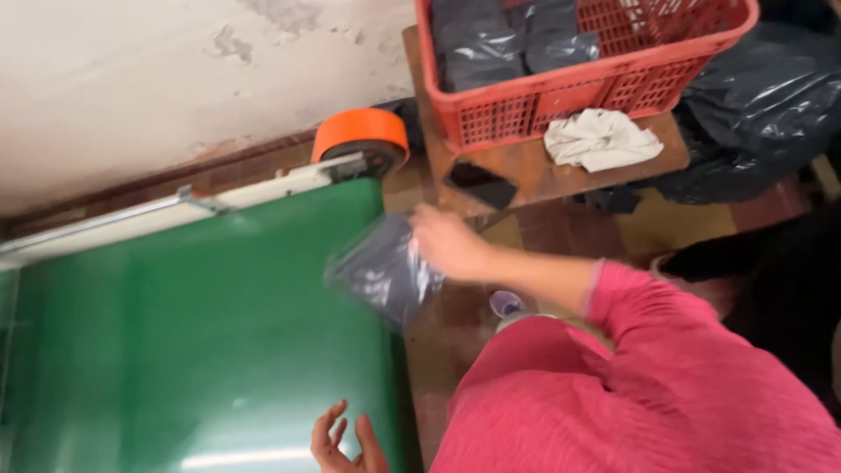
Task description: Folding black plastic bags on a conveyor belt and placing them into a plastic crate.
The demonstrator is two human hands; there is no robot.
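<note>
Plastic pouch (384,273), clear with a dark folded item inside, sits at the middle of the frame, half over the right edge of the green conveyor belt (193,333). The right hand (448,243) has its grip closed on the pouch's upper right corner, so the pouch hangs down and to the left of that grip, its long axis slanting from upper right to lower left. The left hand (343,442), at the bottom edge of the frame, is open with fingers spread and holds nothing; it lies well below the pouch, so the right hand is clearly the nearer one. Behind, at upper right, a red plastic crate (561,96) of similar dark pouches stands on a wooden stool (526,166) beside a crumpled white cloth (602,138).
</note>
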